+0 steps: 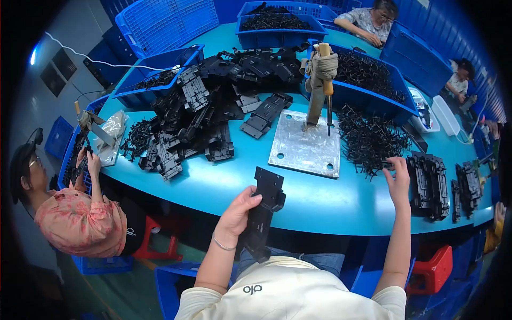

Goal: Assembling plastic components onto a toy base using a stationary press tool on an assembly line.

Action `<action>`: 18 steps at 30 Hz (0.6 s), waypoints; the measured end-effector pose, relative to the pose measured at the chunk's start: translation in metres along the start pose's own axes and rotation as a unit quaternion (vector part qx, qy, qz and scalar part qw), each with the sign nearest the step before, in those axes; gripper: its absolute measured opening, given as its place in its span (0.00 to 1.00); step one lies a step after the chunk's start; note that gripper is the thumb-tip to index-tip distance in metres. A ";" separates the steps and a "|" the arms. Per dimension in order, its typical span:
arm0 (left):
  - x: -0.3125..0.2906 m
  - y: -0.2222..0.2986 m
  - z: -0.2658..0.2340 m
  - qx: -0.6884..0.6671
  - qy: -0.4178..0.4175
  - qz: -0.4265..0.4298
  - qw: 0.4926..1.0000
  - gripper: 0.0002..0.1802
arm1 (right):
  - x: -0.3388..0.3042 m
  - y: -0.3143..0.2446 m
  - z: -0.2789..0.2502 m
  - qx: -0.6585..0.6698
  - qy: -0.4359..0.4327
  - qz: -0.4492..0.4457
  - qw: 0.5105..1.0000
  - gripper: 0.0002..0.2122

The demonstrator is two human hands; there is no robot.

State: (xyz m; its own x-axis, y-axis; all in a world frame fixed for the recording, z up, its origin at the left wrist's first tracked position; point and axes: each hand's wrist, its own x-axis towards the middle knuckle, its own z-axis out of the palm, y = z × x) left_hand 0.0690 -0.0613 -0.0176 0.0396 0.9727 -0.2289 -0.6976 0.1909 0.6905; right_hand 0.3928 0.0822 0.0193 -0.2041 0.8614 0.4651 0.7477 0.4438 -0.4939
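My left hand (238, 212) is closed around a long black plastic housing part (261, 216), held upright in front of my body at the table's near edge. My right hand (398, 181) reaches to the near right edge of a pile of small branched black plastic pieces (368, 136). Its thumb and index finger close on one small black piece (387, 166). Between my hands and beyond them, a square metal plate (304, 144) lies on the table. A cloth-wrapped post (316, 101) rises from it, and a screwdriver (329, 101) hangs alongside.
A heap of black housing parts (218, 106) covers the table's left middle. Blue bins (368, 96) of small pieces stand behind. Finished-looking rows of black parts (428, 186) sit at the right. A co-worker (80, 218) sits at the left; others sit at the far right.
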 end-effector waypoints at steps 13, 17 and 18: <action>0.012 -0.031 0.007 -0.078 0.002 -0.073 0.994 0.19 | 0.026 0.046 -0.003 -0.100 0.123 -0.013 0.987 0.14; 0.013 -0.033 0.007 -0.061 -0.016 -0.070 0.996 0.19 | 0.017 0.049 0.013 -0.070 0.003 -0.045 0.997 0.08; 0.013 -0.034 0.007 -0.050 -0.025 -0.069 0.996 0.19 | 0.024 0.052 0.008 -0.043 -0.010 -0.029 0.999 0.07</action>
State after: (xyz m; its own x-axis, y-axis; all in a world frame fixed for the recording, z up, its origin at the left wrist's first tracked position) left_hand 0.0979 -0.0544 -0.0389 0.1738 0.9439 -0.2806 -0.7511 0.3114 0.5821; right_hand 0.4223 0.1280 -0.0009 -0.2612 0.8402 0.4753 0.7854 0.4713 -0.4014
